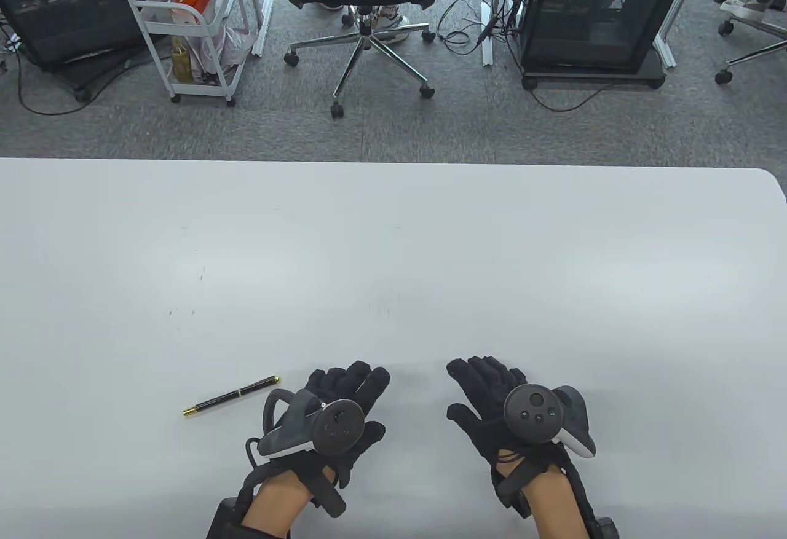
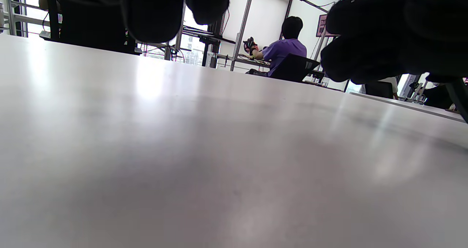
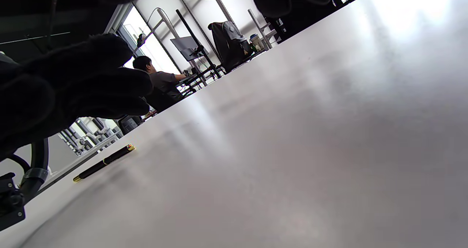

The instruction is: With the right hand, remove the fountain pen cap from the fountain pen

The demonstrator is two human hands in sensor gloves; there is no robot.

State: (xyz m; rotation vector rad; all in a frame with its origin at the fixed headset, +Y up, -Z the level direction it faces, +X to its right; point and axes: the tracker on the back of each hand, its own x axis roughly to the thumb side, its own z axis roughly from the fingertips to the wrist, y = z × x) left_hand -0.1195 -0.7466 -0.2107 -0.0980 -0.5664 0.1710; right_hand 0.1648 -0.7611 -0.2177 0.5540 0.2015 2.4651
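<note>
A black fountain pen [image 1: 232, 395] with gold ends and its cap on lies on the white table [image 1: 393, 268], near the front edge, just left of my left hand. It also shows in the right wrist view [image 3: 104, 162]. My left hand [image 1: 344, 401] rests flat on the table with fingers extended, holding nothing. My right hand [image 1: 489, 397] rests flat on the table to the right, fingers extended, holding nothing. Neither hand touches the pen. The left wrist view shows only fingertips [image 2: 153, 10] above bare table.
Beyond the table's far edge stand an office chair [image 1: 363, 4], a white wire cart [image 1: 190, 23] and a black cabinet [image 1: 596, 10] on the carpet.
</note>
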